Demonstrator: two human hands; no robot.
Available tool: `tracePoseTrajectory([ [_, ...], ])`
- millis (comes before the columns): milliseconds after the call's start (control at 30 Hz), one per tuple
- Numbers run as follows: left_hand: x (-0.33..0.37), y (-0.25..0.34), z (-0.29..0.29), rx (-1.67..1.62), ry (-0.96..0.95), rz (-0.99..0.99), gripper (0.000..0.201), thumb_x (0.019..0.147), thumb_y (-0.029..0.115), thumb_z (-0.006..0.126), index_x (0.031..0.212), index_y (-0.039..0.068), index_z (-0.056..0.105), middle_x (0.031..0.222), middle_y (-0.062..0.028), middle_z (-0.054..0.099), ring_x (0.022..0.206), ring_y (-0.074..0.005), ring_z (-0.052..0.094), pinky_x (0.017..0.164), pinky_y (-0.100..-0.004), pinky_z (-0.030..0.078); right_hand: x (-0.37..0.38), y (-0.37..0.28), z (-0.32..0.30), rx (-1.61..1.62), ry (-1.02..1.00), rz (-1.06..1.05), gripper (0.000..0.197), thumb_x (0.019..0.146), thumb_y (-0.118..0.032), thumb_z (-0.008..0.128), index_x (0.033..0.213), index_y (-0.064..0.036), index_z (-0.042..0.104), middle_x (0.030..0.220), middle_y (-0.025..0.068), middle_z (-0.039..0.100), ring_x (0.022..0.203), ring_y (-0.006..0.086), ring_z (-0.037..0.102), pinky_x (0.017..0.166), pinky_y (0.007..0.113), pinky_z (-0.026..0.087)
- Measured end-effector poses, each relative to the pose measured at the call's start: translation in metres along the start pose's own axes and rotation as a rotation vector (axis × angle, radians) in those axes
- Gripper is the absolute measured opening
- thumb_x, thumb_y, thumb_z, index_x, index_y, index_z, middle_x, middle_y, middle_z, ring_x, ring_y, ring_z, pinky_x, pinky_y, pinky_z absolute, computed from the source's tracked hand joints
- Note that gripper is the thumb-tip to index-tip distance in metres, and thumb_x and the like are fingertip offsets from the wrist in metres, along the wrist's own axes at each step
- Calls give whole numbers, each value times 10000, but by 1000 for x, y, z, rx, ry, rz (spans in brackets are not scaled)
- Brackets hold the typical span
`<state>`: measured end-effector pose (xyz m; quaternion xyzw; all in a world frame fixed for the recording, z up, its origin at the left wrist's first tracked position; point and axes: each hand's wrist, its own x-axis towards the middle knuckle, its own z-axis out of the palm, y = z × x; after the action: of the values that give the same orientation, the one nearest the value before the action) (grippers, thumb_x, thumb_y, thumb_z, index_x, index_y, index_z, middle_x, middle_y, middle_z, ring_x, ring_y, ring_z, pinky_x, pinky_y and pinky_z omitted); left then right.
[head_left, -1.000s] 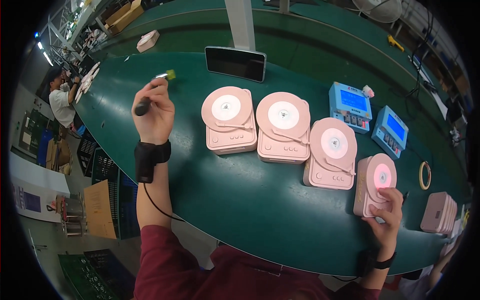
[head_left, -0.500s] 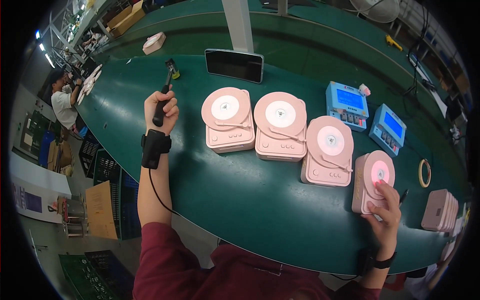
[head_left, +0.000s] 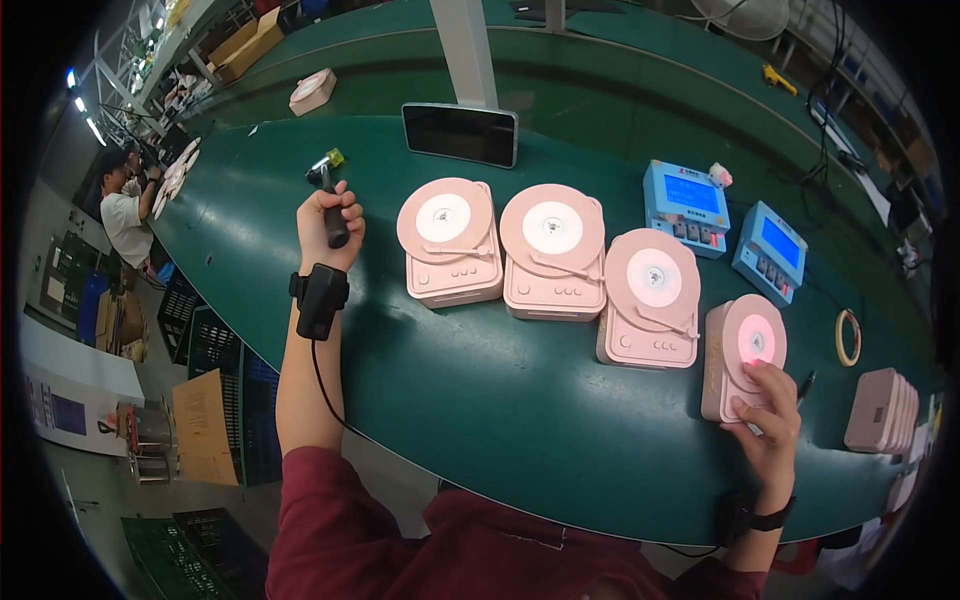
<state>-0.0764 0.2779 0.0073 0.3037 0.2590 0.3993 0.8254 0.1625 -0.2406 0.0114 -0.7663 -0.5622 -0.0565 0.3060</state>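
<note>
Pink, glowing rosy at the centre of its disc, and it's the turntable-shaped box (head_left: 741, 352) at the lower right of the frame that has the attention! The right hand (head_left: 770, 412) is on it, fingers half curled, thumb low on the top face and fingertips on the disc; whether that's a true grip or only a touch, I cannot tell.

Over to the upper left, and the left hand (head_left: 326, 228) is wrapped firmly round a black-handled tool (head_left: 337, 232), fingers curled fully closed, its metal head and yellow-green tip raised above the green tabletop (head_left: 480, 420). That tool looks stiff and a touch head-heavy; the handle is the obvious place for the fingers.

Back to the box: it looks like hard plastic, fairly light, rigid, perhaps slick on those smooth faces. Best hold? Across the sides of the body, I'd say, clear of the disc. Look mid-frame: three similar pink boxes (head_left: 553, 225) stand in line, each with a slim arm across it, and that arm looks the fragile part. Two blue meters (head_left: 688, 192) sit just beyond, upper right!
</note>
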Motion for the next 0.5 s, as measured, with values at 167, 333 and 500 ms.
tracePoseTrajectory([
  [167,2,-5,-3,59,30,13,260,794,63,496,1047,10,521,744,-18,515,586,-115,464,510,-225,392,-2,1,0,4,0,-4,372,626,-42,802,933,-112,605,1209,165,610,1137,393,544,943,455,452],
  [333,2,-4,-2,62,42,7,257,798,63,491,1048,9,520,743,-16,509,586,-116,463,510,-224,391,0,2,0,6,-1,-10,388,614,-37,806,936,-113,603,1212,162,607,1130,391,544,937,451,456],
  [500,3,-1,-2,58,31,-2,262,788,58,496,1047,25,502,742,-19,504,586,-119,463,514,-228,390,-1,2,3,24,36,3,339,589,-52,812,878,-90,637,1188,158,620,1103,376,550,915,447,441],
])
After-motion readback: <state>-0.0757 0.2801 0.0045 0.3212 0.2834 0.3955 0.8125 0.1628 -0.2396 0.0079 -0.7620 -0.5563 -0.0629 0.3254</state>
